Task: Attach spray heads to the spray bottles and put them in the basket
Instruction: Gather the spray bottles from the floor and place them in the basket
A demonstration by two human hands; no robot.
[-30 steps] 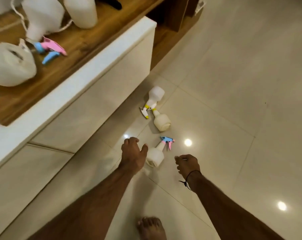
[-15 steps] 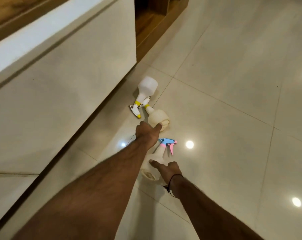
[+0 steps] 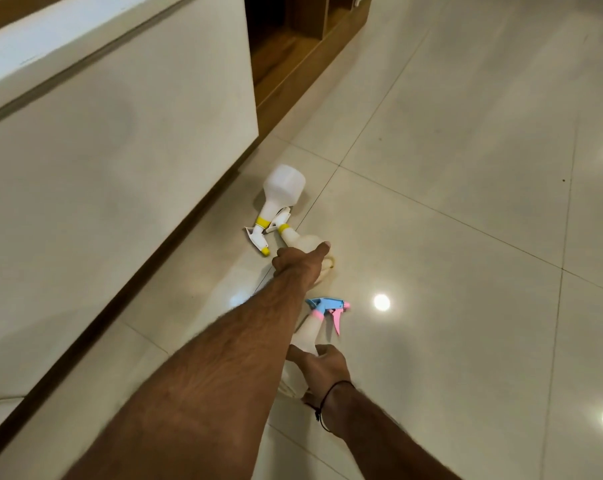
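Observation:
Three white spray bottles lie on the tiled floor. The farthest bottle (image 3: 282,192) has a white and yellow spray head (image 3: 258,237). My left hand (image 3: 298,263) is closed around the middle bottle (image 3: 308,242), whose yellow-collared neck points toward the farthest one. The nearest bottle (image 3: 307,336) carries a blue and pink spray head (image 3: 327,306); my right hand (image 3: 322,370) grips its body, which my left forearm partly hides. No basket is in view.
A white cabinet front (image 3: 120,140) runs along the left, with a dark gap at its base. Behind it stands an open wooden shelf unit (image 3: 293,50). Glossy floor tiles (image 3: 466,202) with light reflections stretch to the right.
The view dropped from the counter top toward the floor. My left hand reached forward from the near bottle onto the middle one. My right hand came down and closed on the blue and pink headed bottle.

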